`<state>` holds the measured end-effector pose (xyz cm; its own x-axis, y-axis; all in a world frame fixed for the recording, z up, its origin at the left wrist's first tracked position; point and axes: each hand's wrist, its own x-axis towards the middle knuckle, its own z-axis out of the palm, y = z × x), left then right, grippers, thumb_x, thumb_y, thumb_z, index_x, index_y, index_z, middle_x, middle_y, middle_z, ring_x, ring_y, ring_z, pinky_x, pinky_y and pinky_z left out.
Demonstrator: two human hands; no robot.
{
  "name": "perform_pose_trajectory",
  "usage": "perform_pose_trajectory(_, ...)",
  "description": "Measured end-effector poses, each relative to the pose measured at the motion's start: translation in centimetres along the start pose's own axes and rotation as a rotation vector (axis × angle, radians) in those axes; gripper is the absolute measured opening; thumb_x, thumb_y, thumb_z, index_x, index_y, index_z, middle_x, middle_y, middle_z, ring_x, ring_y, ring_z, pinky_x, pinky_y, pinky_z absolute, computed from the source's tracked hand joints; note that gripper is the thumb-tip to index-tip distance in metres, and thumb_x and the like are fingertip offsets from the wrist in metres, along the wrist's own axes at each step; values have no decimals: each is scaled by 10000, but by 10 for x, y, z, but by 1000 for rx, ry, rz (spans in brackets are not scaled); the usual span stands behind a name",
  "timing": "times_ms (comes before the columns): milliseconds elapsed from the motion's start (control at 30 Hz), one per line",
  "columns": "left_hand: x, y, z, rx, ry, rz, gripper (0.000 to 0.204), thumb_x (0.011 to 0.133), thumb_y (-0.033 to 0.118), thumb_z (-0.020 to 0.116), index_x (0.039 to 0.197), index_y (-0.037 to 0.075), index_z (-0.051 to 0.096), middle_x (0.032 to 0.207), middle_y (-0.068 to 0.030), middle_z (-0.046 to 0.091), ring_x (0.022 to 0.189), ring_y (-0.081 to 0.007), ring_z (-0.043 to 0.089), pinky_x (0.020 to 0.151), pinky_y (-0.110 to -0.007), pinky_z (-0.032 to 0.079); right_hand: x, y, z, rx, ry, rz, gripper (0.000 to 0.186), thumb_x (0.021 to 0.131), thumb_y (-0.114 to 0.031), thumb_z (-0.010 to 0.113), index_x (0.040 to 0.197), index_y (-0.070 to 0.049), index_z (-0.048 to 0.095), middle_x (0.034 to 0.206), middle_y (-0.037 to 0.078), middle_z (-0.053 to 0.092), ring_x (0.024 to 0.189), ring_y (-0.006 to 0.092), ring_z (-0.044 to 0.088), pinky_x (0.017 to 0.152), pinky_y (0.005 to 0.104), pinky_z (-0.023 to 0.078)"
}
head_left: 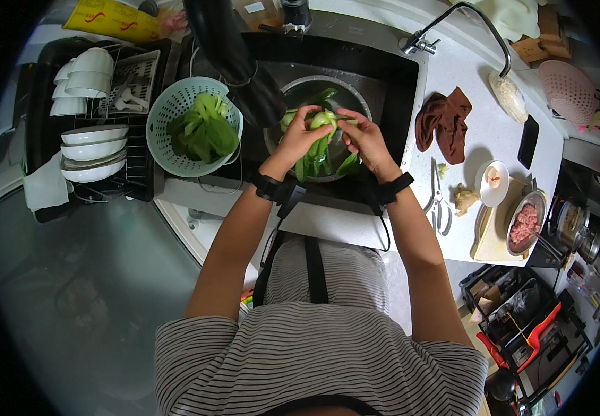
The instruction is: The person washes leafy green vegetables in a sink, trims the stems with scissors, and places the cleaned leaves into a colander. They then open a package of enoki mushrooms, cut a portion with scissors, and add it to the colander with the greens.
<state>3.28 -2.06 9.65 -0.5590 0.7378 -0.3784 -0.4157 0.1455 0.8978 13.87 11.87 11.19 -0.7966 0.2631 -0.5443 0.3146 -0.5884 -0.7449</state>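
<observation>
While the left grip curls round its base, the leafy green hangs over the bowl, right grip pinching its edge.

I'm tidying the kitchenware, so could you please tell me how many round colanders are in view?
2: a pale green colander, holding leafy greens, left of the left hand, and a pink colander at the upper right. Others may be hidden.

The person's left hand and right hand hold a leafy green over a metal bowl in the sink. More greens lie in a colander leftward.
</observation>
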Motion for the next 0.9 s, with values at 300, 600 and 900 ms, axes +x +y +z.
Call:
perform_pose_trajectory(300, -1, -10, -3, 296, 73, 17, 263, 818, 134, 664, 1028, -7, 592, 921, -38, 620, 779, -85, 578, 696, -209, 459, 3, 2, -6, -221, -63, -37, 290, 818, -103, 650, 1093, -23, 601, 735, 0, 588, 519, 35, 433, 442, 172, 320)
perform_pose_trajectory(600, -4, 0, -9, 223, 45, -4, 347, 801, 129, 670, 1108, 6, 566, 955, -36, 625, 856, -108, 582, 752, -232, 460, 7, -2, -9, 157, -173, 135, 354, 837, -121, 634, 1143, 25, 532, 810, 24, 593, 604, 32, 471, 442, 144, 307)
perform_pose_trajectory(900, -10, 2, 1, 765, 7, 209, 241, 776, 114, 650, 975, -4, 584, 793, -162, 637, 732, -289, 634, 629, -340, 487, 9, 3, 1, -666, -175, -63, 197, 805, -117, 605, 928, 35, 632, 594, 17, 537, 546, 62, 478, 493, 226, 391)
